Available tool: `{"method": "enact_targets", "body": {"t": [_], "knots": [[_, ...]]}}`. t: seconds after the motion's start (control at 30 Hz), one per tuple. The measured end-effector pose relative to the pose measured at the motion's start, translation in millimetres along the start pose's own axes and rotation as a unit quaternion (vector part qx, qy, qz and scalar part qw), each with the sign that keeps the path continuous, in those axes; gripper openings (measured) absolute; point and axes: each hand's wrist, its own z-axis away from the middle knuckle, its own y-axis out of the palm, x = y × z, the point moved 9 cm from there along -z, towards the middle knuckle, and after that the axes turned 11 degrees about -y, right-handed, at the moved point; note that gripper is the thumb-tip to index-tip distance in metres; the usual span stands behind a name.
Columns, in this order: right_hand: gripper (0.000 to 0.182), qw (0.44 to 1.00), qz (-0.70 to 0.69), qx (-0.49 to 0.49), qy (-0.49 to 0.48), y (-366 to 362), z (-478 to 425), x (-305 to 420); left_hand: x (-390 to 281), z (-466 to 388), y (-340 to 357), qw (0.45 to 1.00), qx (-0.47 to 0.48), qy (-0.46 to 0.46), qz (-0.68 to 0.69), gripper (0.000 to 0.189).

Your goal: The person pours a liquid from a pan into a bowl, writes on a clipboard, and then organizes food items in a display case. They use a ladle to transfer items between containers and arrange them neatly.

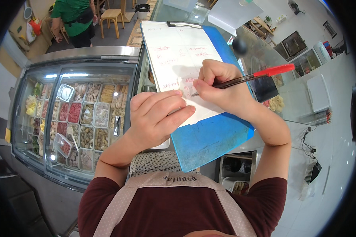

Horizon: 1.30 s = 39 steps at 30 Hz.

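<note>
Between the fingers and thumb of my right hand [225,86] is a ballpoint pen [240,80] with a dark barrel and a red cap on its back end. The pen's tip meets a stack of white paper sheets [166,69], which bears red handwriting, some of it struck through. A blue clipboard [210,142] with a black metal clip [184,24] carries the sheets; its bare lower part is scuffed. My left hand [157,114] grips the clipboard's left side, curled fingers on the paper near the pen tip. Its thumb is hidden.
To the left stands a glass-topped display fridge [127,59] with several tubs of meat, shellfish and vegetables. Beyond it are a person in a green shirt [74,17] and a wooden stool [112,17]. A white lidded container [319,93] sits on the right.
</note>
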Motion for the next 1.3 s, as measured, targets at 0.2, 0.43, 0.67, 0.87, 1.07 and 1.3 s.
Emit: {"method": "enact_targets", "body": {"t": [0.2, 0.43, 0.67, 0.87, 1.07, 1.3], "knots": [[0.030, 1.000, 0.008, 0.007, 0.000, 1.2, -0.6, 0.0, -0.6, -0.4, 0.3, 1.000, 0.001, 0.002, 0.002, 0.018], [0.029, 1.000, -0.001, -0.015, -0.004, -4.7, -0.3, -1.2, -2.7, -1.4, 1.2, 1.000, 0.007, 0.010, -0.010, 0.019], [0.028, 1.000, 0.009, -0.016, -0.018, -4.3, 0.5, 0.7, -2.2, -5.0, -1.0, 1.000, 0.021, -0.015, 0.006, 0.022], [0.029, 1.000, 0.003, 0.003, -0.018, -1.2, 0.3, 1.6, -1.6, -4.0, -0.8, 1.000, 0.020, -0.017, 0.001, 0.022], [0.029, 1.000, -0.011, -0.020, -0.020, -4.4, -0.1, 0.2, -2.1, -3.4, 0.0, 1.000, 0.024, -0.015, -0.001, 0.022], [0.029, 0.999, -0.026, -0.027, -0.017, -5.9, 0.2, -3.1, -1.9, -4.3, 0.9, 0.999, 0.029, -0.014, 0.001, 0.022]]}}
